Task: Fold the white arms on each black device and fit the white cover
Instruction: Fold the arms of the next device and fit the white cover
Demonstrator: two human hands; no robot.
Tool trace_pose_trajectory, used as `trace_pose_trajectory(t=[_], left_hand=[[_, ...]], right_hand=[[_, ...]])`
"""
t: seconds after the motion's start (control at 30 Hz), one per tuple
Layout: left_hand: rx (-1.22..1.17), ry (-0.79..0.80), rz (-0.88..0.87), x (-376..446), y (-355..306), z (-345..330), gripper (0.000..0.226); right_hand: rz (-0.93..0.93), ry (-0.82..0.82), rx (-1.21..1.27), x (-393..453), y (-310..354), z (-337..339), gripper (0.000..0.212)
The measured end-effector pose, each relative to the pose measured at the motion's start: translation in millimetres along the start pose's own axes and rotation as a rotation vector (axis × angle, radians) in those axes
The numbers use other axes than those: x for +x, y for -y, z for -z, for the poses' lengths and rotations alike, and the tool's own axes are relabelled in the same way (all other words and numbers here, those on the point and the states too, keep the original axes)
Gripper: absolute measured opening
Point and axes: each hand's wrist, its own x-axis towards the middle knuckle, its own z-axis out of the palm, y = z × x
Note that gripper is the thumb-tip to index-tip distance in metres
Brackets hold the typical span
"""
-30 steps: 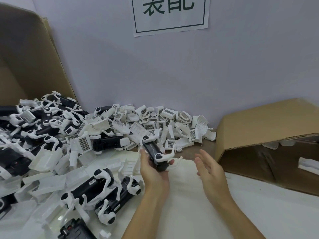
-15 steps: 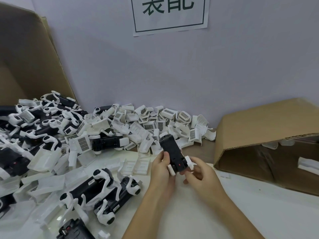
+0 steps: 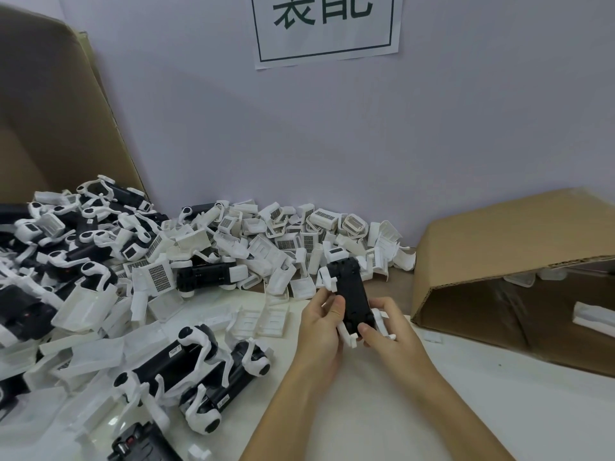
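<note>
Above the counter [image 3: 432,410], centre: both hands grasp one black device [image 3: 352,294], left hand [image 3: 321,324] at its side, right hand [image 3: 387,331] at its near end; fingers partly hide the white arms [image 3: 346,339]. The wall sign [image 3: 324,26] is cropped.

Plain pale lilac-grey wall [image 3: 432,134] fills the back, evenly lit, no hard shadows. Paper sign [image 3: 324,26] taped to wall up top, dark green frame w/ large printed characters, cut off by the top edge. White tabletop [image 3: 499,410] runs along the bottom, w/ a brown strip [image 3: 397,282] where it meets the wall. Upright cardboard sheet [image 3: 50,121] at far left. Cardboard box [image 3: 492,247] on its side at right, opening toward the camera.
</note>
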Motion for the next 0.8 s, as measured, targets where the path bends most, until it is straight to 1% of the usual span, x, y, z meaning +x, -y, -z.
trace_pose_trajectory(t=[0.2,0.37,0.53,0.63,0.8], left_hand=[[-0.006,0.006,0.002,-0.4,-2.1,2.8,0.024],[0.023,0.031,-0.008,0.2,0.8,1.2,0.021],[0.052,0.066,-0.047,2.0,2.8,1.8,0.022],[0.031,0.062,-0.035,2.7,2.8,3.4,0.022],[0.029,0.064,-0.032,2.9,3.9,2.9,0.02]], right_hand=[[-0.02,0.004,0.0,-1.5,2.4,-0.5,0.033],[-0.026,-0.028,-0.038,-1.4,2.0,-2.6,0.026],[0.022,-0.06,-0.056,-4.2,3.0,-4.3,0.022],[0.029,-0.056,-0.062,-4.4,3.5,-4.2,0.021],[-0.017,-0.025,-0.013,-2.9,4.1,-3.4,0.016]])
